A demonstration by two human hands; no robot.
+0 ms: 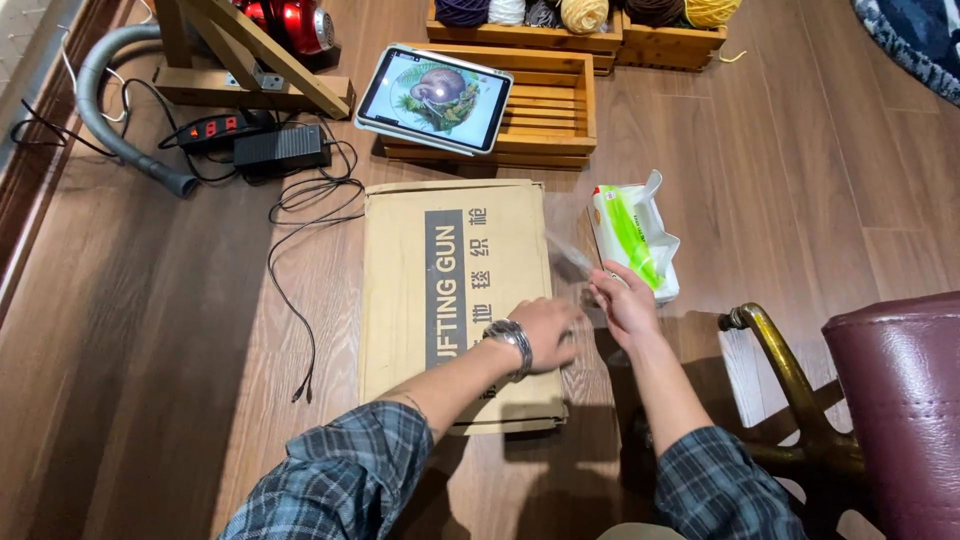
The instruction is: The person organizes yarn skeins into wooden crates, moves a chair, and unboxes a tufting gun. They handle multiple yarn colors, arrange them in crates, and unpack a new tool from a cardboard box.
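From my remote seat, I see both forearms in plaid sleeves reaching forward from the bottom edge toward the middle of the view. My left hand, a metal watch on its wrist, lies palm down on the right edge of a flat cardboard box, fingers curled loosely; it grips nothing that I can make out. My right hand sits just at its 3 o'clock, fingers pinched on a thin clear plastic strip that runs off toward 11 o'clock over the box's corner. The two hands nearly touch. At 1 o'clock from the right hand, just beside it, lies a white tissue pack with a green stripe, its top torn open.

The box lies on a brown wooden plank floor. At 12 o'clock from it, a tablet showing a picture leans against a slatted wooden crate; further up, wooden trays hold balls of yarn. At 10 o'clock sit a power strip, a black adapter and loose cables, beside a grey hose and a wooden frame foot. At 4 o'clock stands a dark red chair with a brass leg.
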